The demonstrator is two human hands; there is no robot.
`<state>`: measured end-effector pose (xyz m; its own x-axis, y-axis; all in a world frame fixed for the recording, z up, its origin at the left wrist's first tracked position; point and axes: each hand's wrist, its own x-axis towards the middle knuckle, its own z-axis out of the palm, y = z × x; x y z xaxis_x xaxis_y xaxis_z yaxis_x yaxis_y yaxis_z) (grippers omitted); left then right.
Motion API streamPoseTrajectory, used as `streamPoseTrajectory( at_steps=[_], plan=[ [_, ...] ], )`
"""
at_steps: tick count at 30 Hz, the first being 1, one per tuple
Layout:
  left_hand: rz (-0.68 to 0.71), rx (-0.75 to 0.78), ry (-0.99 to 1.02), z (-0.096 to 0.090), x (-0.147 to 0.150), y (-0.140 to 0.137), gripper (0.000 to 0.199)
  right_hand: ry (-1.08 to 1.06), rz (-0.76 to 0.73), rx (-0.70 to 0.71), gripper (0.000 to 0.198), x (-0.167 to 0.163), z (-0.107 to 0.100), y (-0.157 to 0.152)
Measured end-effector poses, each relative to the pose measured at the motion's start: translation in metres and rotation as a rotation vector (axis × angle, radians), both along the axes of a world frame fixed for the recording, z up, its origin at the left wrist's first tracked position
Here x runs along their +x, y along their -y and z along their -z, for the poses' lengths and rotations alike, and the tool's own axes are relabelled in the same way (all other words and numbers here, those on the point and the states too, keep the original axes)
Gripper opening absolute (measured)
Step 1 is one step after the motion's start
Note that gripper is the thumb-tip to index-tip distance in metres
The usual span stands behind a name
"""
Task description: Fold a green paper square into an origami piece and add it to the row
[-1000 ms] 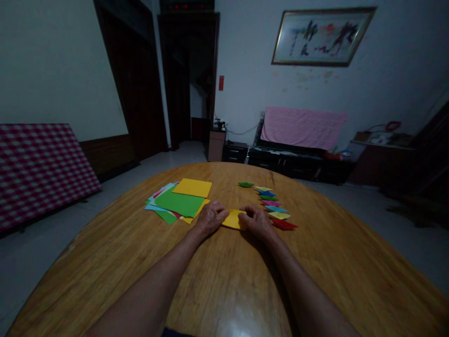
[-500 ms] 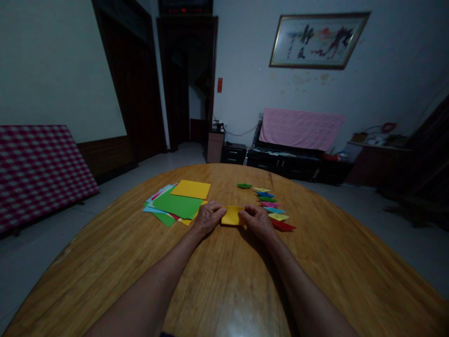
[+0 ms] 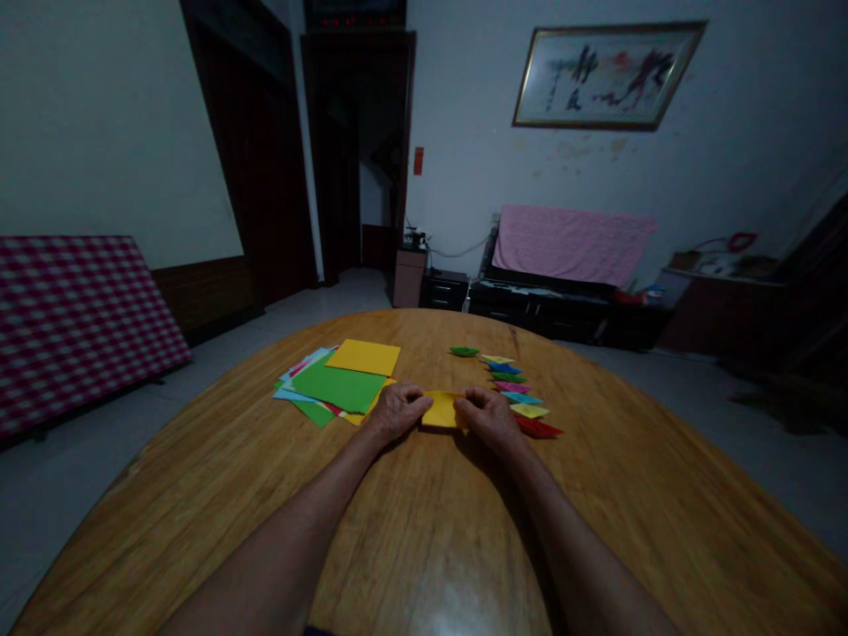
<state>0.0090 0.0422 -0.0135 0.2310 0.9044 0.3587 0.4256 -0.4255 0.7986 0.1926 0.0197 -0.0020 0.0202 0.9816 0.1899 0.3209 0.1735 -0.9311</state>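
Between my two hands is a small rectangle of folded yellow paper (image 3: 442,410), held just over the wooden table. My left hand (image 3: 400,411) pinches its left edge, thumb in front. The right edge is gripped by my right hand (image 3: 488,415), which hides that end of the sheet. Left of my left hand lies a loose pile of coloured paper, with a green sheet (image 3: 339,386) and a yellow sheet (image 3: 364,357) on top. Beyond my right hand runs a row of folded paper boats, the nearest a red paper boat (image 3: 538,427), partly covered by the hand.
The round wooden table (image 3: 424,539) fills the foreground. At the row's far end sits a green paper boat (image 3: 465,352). Past the table stand a low black cabinet (image 3: 563,309) under a pink cloth (image 3: 573,245) and, at left, a panel with a checked cloth (image 3: 79,327).
The whole view has shifted slightly, so everything appears a little further right. Both hands keep the same hold on the yellow paper.
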Motion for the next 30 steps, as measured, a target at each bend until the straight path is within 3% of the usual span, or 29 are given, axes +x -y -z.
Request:
streamPoseTrajectory(
  at_steps=[10,18,23,30],
  plan=[
    [0.075,-0.075,0.107,0.0,0.004,-0.002,0.025,-0.006,-0.048,-0.013,0.017,-0.004,-0.005,0.004],
    [0.034,-0.139,0.003,-0.014,0.005,0.004,0.024,0.107,-0.057,0.026,0.024,-0.002,-0.005,0.004],
    [-0.037,-0.048,-0.235,-0.015,0.008,0.001,0.024,0.333,-0.048,0.07,0.026,0.0,-0.001,0.003],
    [-0.094,0.112,-0.397,0.008,0.013,-0.007,0.021,0.735,0.023,0.203,0.022,-0.005,-0.002,0.009]
  ],
)
